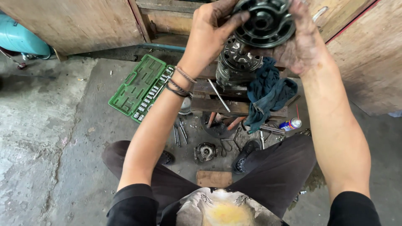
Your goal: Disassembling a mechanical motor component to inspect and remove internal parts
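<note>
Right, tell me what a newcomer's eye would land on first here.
First, the round dark metal part with a ring of holes, held up at top centre between the grease-blackened left hand and right hand. Just beneath it sits a ribbed metal housing on a wooden block, with a dark teal rag draped beside it. To the left, an open green socket set case lies on the concrete floor.

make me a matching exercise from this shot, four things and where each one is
Things:
1. round metal part
2. socket set
3. blue rag
4. spray can

Places:
A. open on the floor, left
B. draped over the wooden block
C. held up in both hands
D. lying on the floor, right of the rag

Pairs: 1-C, 2-A, 3-B, 4-D
</note>
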